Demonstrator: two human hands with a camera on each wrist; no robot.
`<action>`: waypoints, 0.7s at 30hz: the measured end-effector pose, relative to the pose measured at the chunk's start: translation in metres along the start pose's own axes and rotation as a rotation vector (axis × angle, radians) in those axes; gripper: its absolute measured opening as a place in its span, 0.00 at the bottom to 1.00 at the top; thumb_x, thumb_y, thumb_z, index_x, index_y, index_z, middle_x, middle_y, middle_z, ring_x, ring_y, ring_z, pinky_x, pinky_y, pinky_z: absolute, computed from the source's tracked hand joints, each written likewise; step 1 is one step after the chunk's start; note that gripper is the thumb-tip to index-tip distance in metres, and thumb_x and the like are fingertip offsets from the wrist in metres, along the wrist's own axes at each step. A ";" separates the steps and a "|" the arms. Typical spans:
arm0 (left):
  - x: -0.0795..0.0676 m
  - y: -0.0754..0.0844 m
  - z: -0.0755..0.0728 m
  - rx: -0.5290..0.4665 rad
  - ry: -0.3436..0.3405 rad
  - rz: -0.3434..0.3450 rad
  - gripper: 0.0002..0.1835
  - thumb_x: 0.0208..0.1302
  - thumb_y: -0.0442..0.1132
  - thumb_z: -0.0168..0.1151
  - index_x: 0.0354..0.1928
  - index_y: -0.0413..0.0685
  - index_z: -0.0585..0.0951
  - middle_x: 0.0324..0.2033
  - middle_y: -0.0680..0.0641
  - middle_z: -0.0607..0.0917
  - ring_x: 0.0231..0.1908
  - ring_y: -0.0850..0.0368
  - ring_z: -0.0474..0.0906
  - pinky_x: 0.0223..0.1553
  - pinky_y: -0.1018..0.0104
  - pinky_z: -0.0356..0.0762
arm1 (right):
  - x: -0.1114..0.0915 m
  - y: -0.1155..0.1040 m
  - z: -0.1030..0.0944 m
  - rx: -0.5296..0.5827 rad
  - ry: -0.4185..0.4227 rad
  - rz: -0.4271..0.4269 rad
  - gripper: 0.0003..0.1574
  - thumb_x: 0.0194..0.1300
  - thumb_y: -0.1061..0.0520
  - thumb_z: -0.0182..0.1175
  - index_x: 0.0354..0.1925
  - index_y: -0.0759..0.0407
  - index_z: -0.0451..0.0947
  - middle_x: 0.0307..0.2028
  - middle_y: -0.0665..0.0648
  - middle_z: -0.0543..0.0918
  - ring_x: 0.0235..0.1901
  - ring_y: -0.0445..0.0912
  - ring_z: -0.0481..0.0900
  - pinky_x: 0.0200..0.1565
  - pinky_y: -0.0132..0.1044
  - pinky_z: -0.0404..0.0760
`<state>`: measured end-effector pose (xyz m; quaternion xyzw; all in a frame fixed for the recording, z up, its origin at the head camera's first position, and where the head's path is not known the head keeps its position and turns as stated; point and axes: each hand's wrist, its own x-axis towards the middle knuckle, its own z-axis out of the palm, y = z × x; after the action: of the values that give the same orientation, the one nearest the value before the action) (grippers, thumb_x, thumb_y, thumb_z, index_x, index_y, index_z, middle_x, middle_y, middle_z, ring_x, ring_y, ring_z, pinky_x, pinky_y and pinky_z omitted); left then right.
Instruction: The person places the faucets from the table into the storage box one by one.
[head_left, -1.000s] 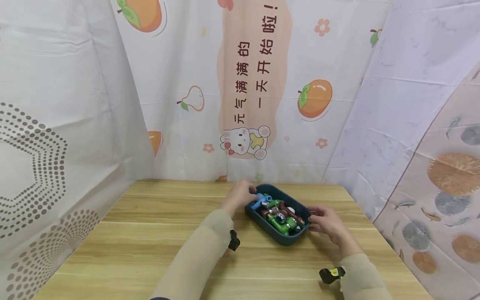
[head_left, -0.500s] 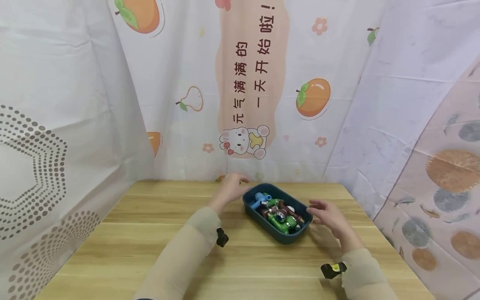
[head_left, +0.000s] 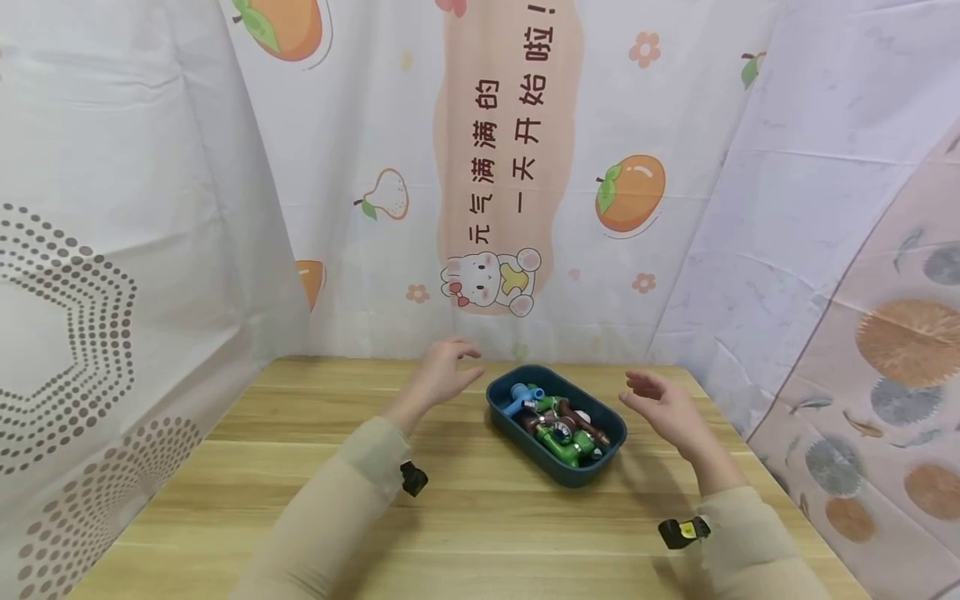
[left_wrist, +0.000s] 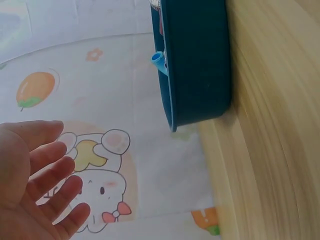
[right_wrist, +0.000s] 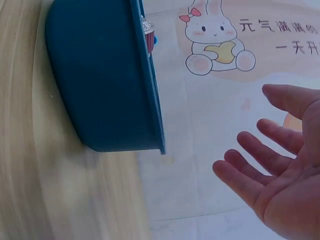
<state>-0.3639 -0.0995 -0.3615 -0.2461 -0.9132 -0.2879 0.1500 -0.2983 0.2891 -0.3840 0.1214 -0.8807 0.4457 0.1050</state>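
A dark teal rectangular bin (head_left: 525,446) sits on the table, turned at an angle. Inside it lie a light-blue faucet-like plastic piece (head_left: 522,395), green pipe-like pieces (head_left: 561,452) and brown pipe-like pieces (head_left: 574,416) with silvery bands, heaped together. My left hand (head_left: 441,375) hovers left of the bin, apart from its rim, with relaxed, spread fingers. On the other side my right hand (head_left: 666,408) is raised beside the bin's right end, fingers loosely extended. Both wrist views show the palms holding nothing, the bin's outer wall (left_wrist: 197,65) standing a little way off.
The wooden table (head_left: 262,467) ends at a printed curtain (head_left: 375,275) at the back. More cloth hangs along the left side (head_left: 165,250) and the right side (head_left: 750,250). A small black camera (head_left: 413,478) is strapped at my left wrist, another (head_left: 682,532) at my right.
My left hand has left the bin's left rim and moved away to the left. My right hand has come off the right end and risen slightly rightward. The bin stays in place.
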 end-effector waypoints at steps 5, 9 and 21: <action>-0.010 -0.006 -0.008 0.046 0.014 0.004 0.15 0.67 0.47 0.69 0.51 0.48 0.87 0.52 0.48 0.84 0.53 0.49 0.79 0.56 0.52 0.77 | 0.000 -0.008 -0.005 -0.045 0.017 -0.080 0.35 0.73 0.50 0.63 0.67 0.71 0.70 0.62 0.72 0.76 0.64 0.65 0.72 0.59 0.61 0.74; -0.020 -0.010 -0.013 0.085 0.028 0.031 0.16 0.67 0.47 0.69 0.52 0.47 0.87 0.51 0.47 0.84 0.53 0.48 0.79 0.57 0.51 0.76 | 0.000 -0.011 -0.008 -0.085 0.020 -0.144 0.34 0.72 0.51 0.64 0.67 0.71 0.71 0.62 0.72 0.76 0.64 0.65 0.71 0.59 0.62 0.74; -0.044 -0.030 -0.023 0.160 0.057 0.095 0.17 0.66 0.49 0.70 0.51 0.47 0.87 0.51 0.46 0.84 0.56 0.47 0.78 0.60 0.50 0.75 | -0.002 -0.009 -0.015 -0.268 0.052 -0.344 0.30 0.68 0.53 0.68 0.64 0.65 0.75 0.61 0.68 0.78 0.61 0.65 0.72 0.57 0.66 0.73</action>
<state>-0.3400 -0.1507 -0.3753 -0.2683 -0.9159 -0.2135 0.2087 -0.2924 0.2962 -0.3692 0.2435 -0.8952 0.3033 0.2174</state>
